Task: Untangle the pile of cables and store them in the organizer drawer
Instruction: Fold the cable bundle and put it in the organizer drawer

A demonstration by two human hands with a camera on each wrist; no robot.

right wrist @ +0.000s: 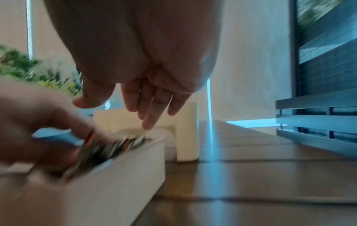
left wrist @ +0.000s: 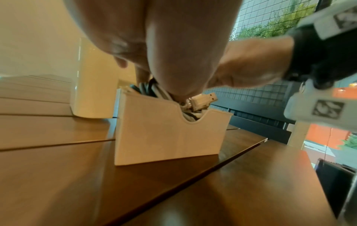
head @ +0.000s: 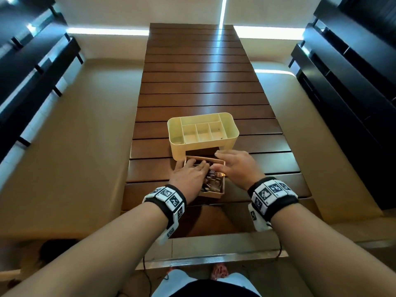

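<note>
A long slatted wooden table point(head: 192, 82) runs down the middle of a pale room, with dark slatted shelving or railings along both side walls. Near the table's near end stands a cream plastic organizer point(head: 203, 133) with an open top split into several compartments. Its drawer point(head: 211, 194) is pulled fully out toward the near edge and sits on the table just in front of the organizer's open slot. The left wrist view shows the drawer's front wall point(left wrist: 170, 134) with a curved finger notch cut into its top edge.

The cables point(head: 211, 179) lie bundled inside the drawer, a mix of grey, white and dark cords rising to the rim. A white USB plug point(left wrist: 203, 100) sticks up above the notch.

The left hand point(head: 189, 172) lies flat over the drawer's left part, its fingers straight and pressing down on the cables. The right hand point(head: 234, 166) hovers over the drawer's right side, near the organizer's front, with fingers relaxed, slightly spread and holding nothing; in the right wrist view its fingertips point(right wrist: 148, 122) point down toward the drawer's far end. Whether they touch the rim cannot be told. Both wrists wear black bands point(head: 165, 200) carrying white marker tiles.
</note>
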